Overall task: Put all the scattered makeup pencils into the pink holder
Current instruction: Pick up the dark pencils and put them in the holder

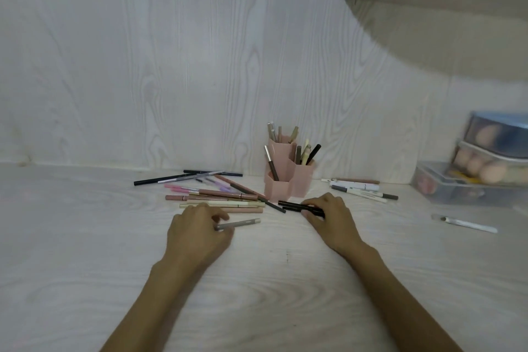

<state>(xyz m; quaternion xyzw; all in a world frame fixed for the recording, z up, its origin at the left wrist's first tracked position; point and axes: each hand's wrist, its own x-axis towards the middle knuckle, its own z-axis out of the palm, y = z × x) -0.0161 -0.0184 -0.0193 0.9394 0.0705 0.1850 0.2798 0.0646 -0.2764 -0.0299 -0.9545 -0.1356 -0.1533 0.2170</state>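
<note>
The pink holder stands against the wall with several pencils upright in its three compartments. To its left lies a heap of scattered pencils, pink, beige, black and silver. My left hand is just in front of that heap, fingers closed on a grey pencil that lies low over the table. My right hand is in front of the holder, gripping two black pencils that rest on the table. A few white and brown pencils lie to the right of the holder.
Clear plastic boxes with makeup sponges are stacked at the right edge. A white, flat tool lies alone in front of them. A rounded white shelf juts out overhead at the upper right. The wood-grain wall runs right behind the holder.
</note>
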